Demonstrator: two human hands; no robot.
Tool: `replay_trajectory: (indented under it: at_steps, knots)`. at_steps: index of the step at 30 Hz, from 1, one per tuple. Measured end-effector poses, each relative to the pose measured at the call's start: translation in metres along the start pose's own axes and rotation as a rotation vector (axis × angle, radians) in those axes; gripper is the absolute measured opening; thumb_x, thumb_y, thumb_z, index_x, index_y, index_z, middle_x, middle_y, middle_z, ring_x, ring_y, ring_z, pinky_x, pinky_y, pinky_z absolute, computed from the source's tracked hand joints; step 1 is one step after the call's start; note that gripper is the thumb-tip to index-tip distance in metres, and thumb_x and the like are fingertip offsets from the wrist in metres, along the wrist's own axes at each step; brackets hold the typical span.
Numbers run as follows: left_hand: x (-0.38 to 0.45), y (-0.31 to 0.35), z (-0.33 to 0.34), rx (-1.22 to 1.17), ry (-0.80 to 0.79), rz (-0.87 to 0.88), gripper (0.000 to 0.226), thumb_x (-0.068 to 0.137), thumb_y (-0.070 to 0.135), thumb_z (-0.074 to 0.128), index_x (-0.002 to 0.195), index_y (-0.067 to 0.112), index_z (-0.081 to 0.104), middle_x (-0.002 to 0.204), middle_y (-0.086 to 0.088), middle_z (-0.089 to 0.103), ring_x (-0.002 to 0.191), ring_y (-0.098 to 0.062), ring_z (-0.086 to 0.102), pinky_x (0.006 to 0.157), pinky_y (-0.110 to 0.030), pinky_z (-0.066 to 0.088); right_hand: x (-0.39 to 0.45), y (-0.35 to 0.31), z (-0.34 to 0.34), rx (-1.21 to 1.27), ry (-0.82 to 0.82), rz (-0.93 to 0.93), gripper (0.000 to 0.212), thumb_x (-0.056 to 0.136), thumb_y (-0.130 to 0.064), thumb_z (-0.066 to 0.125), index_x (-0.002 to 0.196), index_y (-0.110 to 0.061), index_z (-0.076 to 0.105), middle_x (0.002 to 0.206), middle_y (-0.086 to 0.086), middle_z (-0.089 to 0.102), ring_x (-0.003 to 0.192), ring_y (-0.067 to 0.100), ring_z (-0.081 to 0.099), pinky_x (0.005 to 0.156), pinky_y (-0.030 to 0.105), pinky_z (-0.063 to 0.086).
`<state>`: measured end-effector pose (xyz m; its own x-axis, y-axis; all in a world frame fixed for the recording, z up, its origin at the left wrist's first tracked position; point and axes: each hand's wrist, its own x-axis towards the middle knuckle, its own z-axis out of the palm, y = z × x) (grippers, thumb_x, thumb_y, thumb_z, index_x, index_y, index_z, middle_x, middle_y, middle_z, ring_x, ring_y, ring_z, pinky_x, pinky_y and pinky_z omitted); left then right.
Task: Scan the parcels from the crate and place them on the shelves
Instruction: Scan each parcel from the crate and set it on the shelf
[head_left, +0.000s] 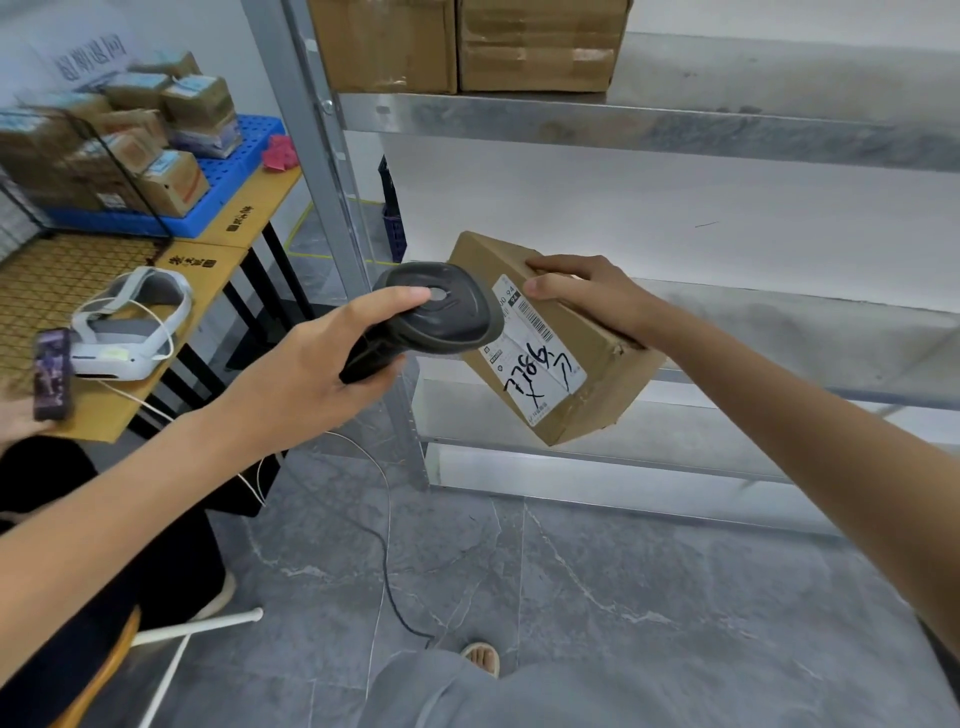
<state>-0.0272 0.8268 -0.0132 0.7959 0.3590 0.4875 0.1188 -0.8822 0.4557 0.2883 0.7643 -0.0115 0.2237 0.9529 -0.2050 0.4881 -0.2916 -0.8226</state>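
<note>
While pinched at its upper edge by the right hand (582, 299), looks light and stiff: small cardboard parcel (558, 343), tilted. Left hand (317, 364) wrapped round scanner (431, 312) at nine o'clock of label (535, 353). Better gripped across both side faces for shelving.

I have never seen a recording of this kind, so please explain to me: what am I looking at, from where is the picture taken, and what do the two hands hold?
There is no machine here. A person wears a camera on the head, so this single picture looks forward and down at their own arms. The left hand grips a dark barcode scanner and aims it at the white label of a cardboard parcel. The right hand holds that parcel tilted in the air, in front of a metal shelf. Two larger boxes already stand on the shelf above. On the wooden table at the left, more parcels lie in a blue crate, beside a white headset.
</note>
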Motion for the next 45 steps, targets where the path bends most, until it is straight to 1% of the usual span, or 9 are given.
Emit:
replay_trajectory:
  at_steps: [7,12,18,24,29,34,40,43,45]
  knots:
    - [0.0,0.008,0.0,0.018,0.023,0.031,0.075,0.088,0.006,0.068,0.146,0.033,0.03,0.123,0.0,0.056,0.116,0.023,0.051,0.092,-0.005,0.046,0.002,-0.001,-0.001,0.008,0.027,-0.007,0.062,0.085,-0.057,0.068,0.142,-0.037,0.053,0.116,-0.011,0.067,0.093,0.004,0.068,0.077,0.023,0.05]
    - [0.0,0.009,-0.001,0.016,0.01,0.028,0.077,0.086,0.005,0.068,0.146,0.035,0.03,0.122,-0.001,0.056,0.106,0.013,0.058,0.089,-0.008,0.049,0.003,-0.002,-0.001,-0.004,0.014,-0.021,0.068,0.081,-0.06,0.066,0.142,-0.037,0.053,0.115,-0.01,0.068,0.095,0.007,0.069,0.082,0.026,0.051]
    - [-0.002,0.008,-0.003,0.012,0.01,0.022,0.077,0.086,0.005,0.068,0.146,0.036,0.031,0.123,0.003,0.054,0.109,0.019,0.056,0.087,-0.006,0.049,0.001,-0.003,-0.002,-0.01,0.02,-0.033,0.06,0.084,-0.056,0.069,0.14,-0.037,0.055,0.109,-0.019,0.066,0.09,0.001,0.068,0.076,0.021,0.048]
    - [-0.002,0.009,-0.003,0.022,-0.006,0.029,0.077,0.09,0.002,0.072,0.146,0.035,0.03,0.122,-0.001,0.056,0.11,0.021,0.054,0.089,-0.004,0.047,0.0,-0.004,-0.002,0.009,0.015,-0.028,0.021,0.082,-0.054,0.069,0.099,-0.061,0.058,0.087,-0.031,0.071,0.082,-0.009,0.069,0.07,0.016,0.047]
    - [-0.005,0.008,-0.002,0.015,-0.017,-0.013,0.083,0.088,-0.002,0.074,0.147,0.037,0.031,0.125,0.006,0.055,0.113,0.023,0.051,0.09,-0.002,0.044,0.002,-0.003,0.001,0.018,0.043,-0.062,0.047,0.075,-0.061,0.068,0.12,-0.053,0.058,0.106,-0.026,0.066,0.088,-0.004,0.069,0.085,0.026,0.052]
    - [0.0,0.012,0.004,-0.06,0.042,-0.081,0.084,0.095,0.011,0.067,0.148,0.061,0.024,0.132,0.048,0.045,0.114,0.021,0.053,0.092,-0.002,0.042,0.001,0.007,0.008,-0.104,0.145,-0.035,0.086,0.06,-0.076,0.06,0.14,-0.046,0.049,0.141,-0.013,0.055,0.129,0.017,0.051,0.113,0.049,0.035]
    - [0.02,0.012,0.048,-0.242,0.14,-0.198,0.074,0.092,0.009,0.069,0.141,0.049,0.032,0.12,0.018,0.061,0.106,0.003,0.065,0.093,-0.022,0.055,-0.013,0.041,0.025,-0.049,0.329,0.03,0.091,0.058,-0.081,0.057,0.142,-0.048,0.046,0.152,-0.019,0.041,0.139,0.02,0.038,0.115,0.053,0.03]
    - [0.035,0.009,0.078,-0.33,0.14,-0.226,0.089,0.09,0.003,0.073,0.139,0.065,0.033,0.122,0.019,0.063,0.109,0.006,0.064,0.094,-0.018,0.054,-0.029,0.068,0.029,0.051,0.429,0.071,0.087,0.062,-0.08,0.061,0.141,-0.047,0.047,0.151,-0.024,0.039,0.139,0.02,0.039,0.114,0.053,0.033]
    - [0.047,0.009,0.099,-0.366,0.117,-0.224,0.095,0.09,0.003,0.074,0.135,0.073,0.029,0.124,0.033,0.061,0.11,0.014,0.061,0.09,-0.007,0.049,-0.045,0.088,0.029,0.059,0.521,0.108,0.085,0.063,-0.081,0.061,0.141,-0.049,0.046,0.151,-0.026,0.037,0.139,0.019,0.038,0.114,0.054,0.033]
